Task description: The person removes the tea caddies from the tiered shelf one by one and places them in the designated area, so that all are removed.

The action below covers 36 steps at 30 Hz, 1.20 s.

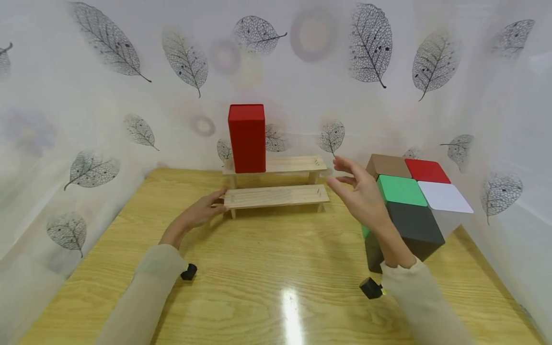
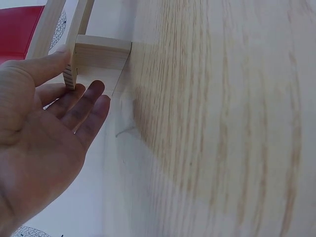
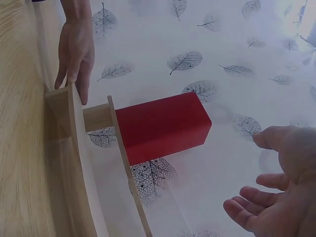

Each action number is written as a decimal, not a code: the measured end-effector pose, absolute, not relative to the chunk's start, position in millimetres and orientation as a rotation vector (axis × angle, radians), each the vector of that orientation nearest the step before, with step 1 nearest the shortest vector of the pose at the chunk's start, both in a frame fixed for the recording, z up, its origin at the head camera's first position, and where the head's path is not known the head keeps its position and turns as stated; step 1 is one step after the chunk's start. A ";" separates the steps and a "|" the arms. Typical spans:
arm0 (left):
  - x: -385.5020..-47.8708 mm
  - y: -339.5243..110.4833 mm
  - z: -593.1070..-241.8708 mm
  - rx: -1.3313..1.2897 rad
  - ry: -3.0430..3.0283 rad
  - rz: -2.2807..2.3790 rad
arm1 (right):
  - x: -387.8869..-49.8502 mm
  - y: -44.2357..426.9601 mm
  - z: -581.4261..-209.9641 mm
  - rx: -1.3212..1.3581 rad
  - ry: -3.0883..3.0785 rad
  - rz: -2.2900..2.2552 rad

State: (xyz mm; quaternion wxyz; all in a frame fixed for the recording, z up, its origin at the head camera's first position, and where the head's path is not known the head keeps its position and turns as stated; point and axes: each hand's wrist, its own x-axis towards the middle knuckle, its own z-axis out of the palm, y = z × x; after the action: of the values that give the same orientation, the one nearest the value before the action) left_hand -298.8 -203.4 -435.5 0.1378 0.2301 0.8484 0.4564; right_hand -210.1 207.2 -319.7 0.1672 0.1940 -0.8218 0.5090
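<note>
Two narrow wooden shelves stand at the back of the table: a front shelf (image 1: 276,196) on short legs and a higher rear shelf (image 1: 297,164). Whether they are joined I cannot tell. My left hand (image 1: 202,211) pinches the left end of the front shelf, thumb on top and fingers beneath, as the left wrist view shows. A tall red box (image 1: 247,139) stands upright near the left end of the rear shelf. My right hand (image 1: 364,196) hovers past the shelves' right end, its fingers loosely bent and holding nothing; in the right wrist view it is apart from the red box (image 3: 165,126).
On the right is a group of boxes: brown (image 1: 388,165), red (image 1: 427,171), green (image 1: 401,190), white (image 1: 446,196) and black (image 1: 414,227). My right forearm passes in front of the black one. A leaf-patterned white curtain (image 1: 276,62) surrounds the wooden table (image 1: 241,287).
</note>
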 end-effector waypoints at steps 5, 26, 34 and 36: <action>-299.2 -202.0 -434.9 0.664 2.466 1.307 | -228.1 199.5 -317.8 0.544 -2.383 1.493; -297.2 -201.0 -429.1 0.642 2.459 1.297 | -319.1 153.6 -301.6 0.622 -2.553 1.457; -296.0 -201.0 -429.3 0.648 2.446 1.305 | -345.6 140.8 -297.6 0.655 -2.609 1.461; -296.4 -201.1 -429.6 0.643 2.448 1.302 | -350.5 138.1 -295.2 0.671 -2.615 1.476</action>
State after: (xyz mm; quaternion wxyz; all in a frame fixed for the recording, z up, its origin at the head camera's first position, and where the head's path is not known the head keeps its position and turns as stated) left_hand -296.4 -201.1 -429.6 0.1472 0.2234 0.8507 0.4525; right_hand -350.5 138.1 -295.2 0.0322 0.2180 -0.8495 0.4794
